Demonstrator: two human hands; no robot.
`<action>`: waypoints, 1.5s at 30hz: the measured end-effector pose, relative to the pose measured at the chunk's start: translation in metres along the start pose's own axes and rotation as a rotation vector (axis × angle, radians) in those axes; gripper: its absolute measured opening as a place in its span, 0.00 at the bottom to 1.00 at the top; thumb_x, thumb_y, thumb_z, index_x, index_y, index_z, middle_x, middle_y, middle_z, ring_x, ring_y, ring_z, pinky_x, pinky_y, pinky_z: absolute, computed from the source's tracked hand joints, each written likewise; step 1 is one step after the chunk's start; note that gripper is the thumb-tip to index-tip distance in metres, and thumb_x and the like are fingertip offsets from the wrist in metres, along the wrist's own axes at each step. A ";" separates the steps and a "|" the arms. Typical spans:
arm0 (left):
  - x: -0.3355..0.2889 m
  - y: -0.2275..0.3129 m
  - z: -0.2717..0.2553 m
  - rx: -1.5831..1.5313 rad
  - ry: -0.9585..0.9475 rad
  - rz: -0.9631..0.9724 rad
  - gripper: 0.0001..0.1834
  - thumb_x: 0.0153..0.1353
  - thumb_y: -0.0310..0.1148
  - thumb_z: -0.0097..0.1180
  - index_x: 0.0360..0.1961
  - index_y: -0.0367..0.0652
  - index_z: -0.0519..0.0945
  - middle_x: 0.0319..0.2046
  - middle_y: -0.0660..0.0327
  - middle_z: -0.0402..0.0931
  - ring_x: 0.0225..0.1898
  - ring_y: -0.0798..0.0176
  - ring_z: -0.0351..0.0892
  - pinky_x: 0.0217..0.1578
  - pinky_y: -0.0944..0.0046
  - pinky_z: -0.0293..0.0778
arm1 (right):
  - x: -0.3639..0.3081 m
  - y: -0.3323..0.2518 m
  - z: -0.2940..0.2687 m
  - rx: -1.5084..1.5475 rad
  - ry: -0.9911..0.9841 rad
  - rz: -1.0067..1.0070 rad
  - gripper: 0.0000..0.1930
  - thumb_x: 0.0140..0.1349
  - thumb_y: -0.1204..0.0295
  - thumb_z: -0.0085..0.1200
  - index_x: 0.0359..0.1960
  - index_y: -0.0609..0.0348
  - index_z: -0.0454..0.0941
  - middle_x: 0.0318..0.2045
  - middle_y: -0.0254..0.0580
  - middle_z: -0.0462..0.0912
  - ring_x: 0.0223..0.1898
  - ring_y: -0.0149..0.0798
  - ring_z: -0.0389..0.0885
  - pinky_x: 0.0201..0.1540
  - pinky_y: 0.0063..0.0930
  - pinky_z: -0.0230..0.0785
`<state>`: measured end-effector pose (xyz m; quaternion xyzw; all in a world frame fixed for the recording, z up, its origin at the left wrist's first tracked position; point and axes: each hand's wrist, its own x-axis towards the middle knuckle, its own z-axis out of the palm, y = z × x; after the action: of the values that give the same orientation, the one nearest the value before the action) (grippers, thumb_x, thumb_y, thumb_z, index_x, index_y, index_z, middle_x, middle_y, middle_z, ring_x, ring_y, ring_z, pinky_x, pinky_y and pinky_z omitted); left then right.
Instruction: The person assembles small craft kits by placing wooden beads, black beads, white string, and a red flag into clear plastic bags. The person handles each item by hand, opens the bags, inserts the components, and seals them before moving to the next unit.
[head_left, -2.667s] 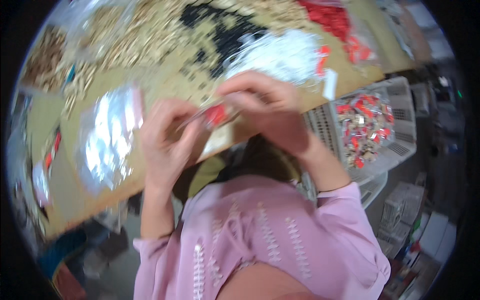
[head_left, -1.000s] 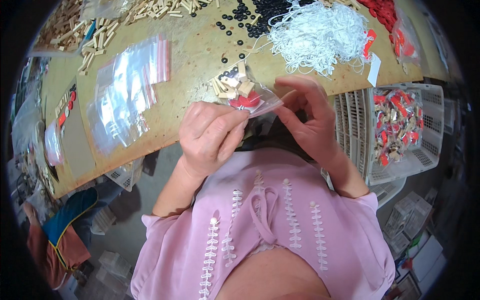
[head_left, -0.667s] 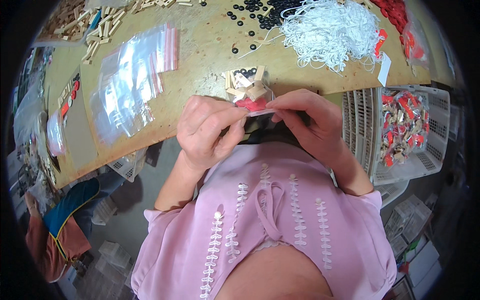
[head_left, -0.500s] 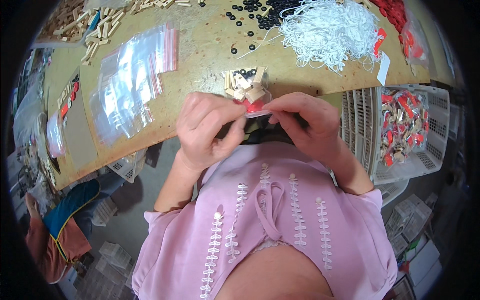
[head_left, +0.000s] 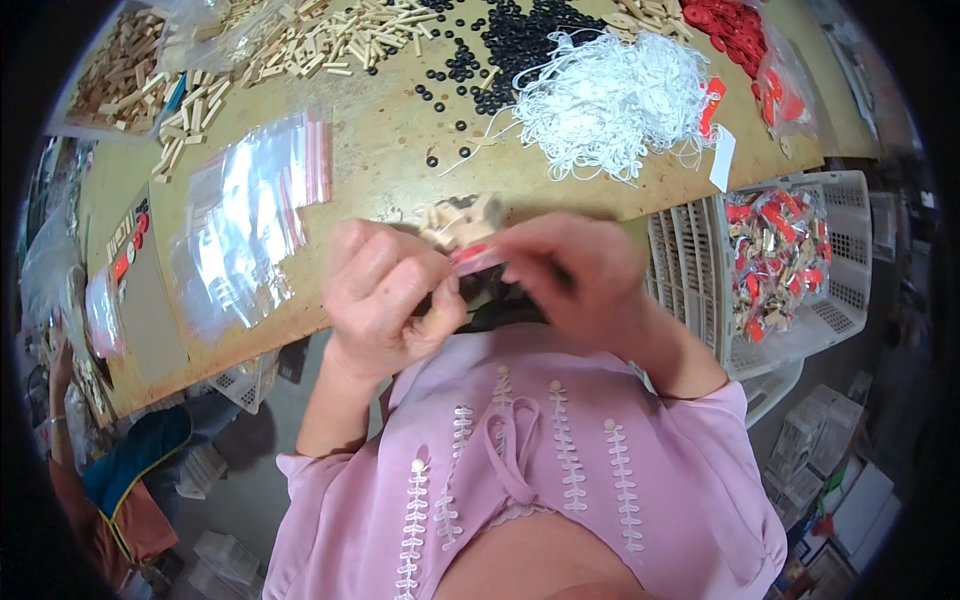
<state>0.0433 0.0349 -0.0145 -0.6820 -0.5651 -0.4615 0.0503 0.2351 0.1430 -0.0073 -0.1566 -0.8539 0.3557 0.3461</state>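
At the table's near edge is a small clear zip bag, with wooden blocks, dark rings and something red near its mouth. My left hand pinches the left side of the bag's mouth between thumb and curled fingers. Over on the right side of the mouth, my right hand is blurred by motion, its index finger and thumb closed at the bag's edge. Part of the mouth is covered by my fingers.
Flat empty zip bags lie to the left, beside a cardboard strip with sample parts. White cord, black rings, wooden sticks and red pieces lie farther back. A white crate at right holds filled bags.
My view has shifted, showing more of the table's far side. My right hand has moved inward along the bag's mouth toward my left, while the left keeps its pinch.
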 end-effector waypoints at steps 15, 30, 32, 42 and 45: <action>0.016 -0.015 0.022 -1.209 -0.340 -0.947 0.23 0.70 0.30 0.63 0.63 0.33 0.74 0.43 0.63 0.82 0.43 0.72 0.81 0.49 0.69 0.78 | 0.041 0.038 -0.028 0.883 0.144 0.617 0.15 0.71 0.68 0.58 0.53 0.67 0.79 0.40 0.44 0.88 0.34 0.26 0.84 0.35 0.17 0.72; 0.013 0.003 0.052 -0.969 -0.184 -0.803 0.18 0.69 0.25 0.62 0.57 0.36 0.75 0.47 0.63 0.81 0.42 0.76 0.78 0.41 0.72 0.76 | -0.009 0.038 -0.015 0.997 -0.035 0.654 0.18 0.71 0.75 0.58 0.60 0.69 0.74 0.47 0.38 0.84 0.46 0.26 0.82 0.49 0.23 0.79; 0.018 0.007 0.049 -0.984 -0.212 -0.849 0.19 0.67 0.26 0.65 0.58 0.36 0.76 0.46 0.64 0.81 0.42 0.76 0.77 0.40 0.72 0.76 | -0.015 0.038 -0.013 1.121 -0.040 0.620 0.22 0.69 0.78 0.60 0.63 0.68 0.70 0.51 0.39 0.82 0.52 0.29 0.81 0.51 0.25 0.78; 0.020 0.024 0.060 -1.000 -0.114 -0.706 0.18 0.68 0.23 0.62 0.56 0.35 0.73 0.46 0.64 0.78 0.43 0.75 0.78 0.44 0.72 0.76 | -0.028 0.029 -0.025 1.106 -0.028 0.728 0.23 0.70 0.73 0.60 0.64 0.65 0.70 0.51 0.39 0.83 0.48 0.29 0.84 0.43 0.22 0.81; 0.020 0.019 0.057 -1.165 -0.180 -0.723 0.19 0.68 0.23 0.63 0.57 0.35 0.72 0.46 0.62 0.80 0.44 0.74 0.80 0.45 0.71 0.77 | -0.028 0.032 -0.032 1.025 -0.029 0.676 0.21 0.71 0.72 0.59 0.62 0.66 0.72 0.48 0.40 0.85 0.42 0.29 0.86 0.40 0.20 0.80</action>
<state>0.0903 0.0766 -0.0247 -0.4025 -0.4190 -0.6193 -0.5282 0.2781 0.1667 -0.0273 -0.2273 -0.4818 0.8133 0.2339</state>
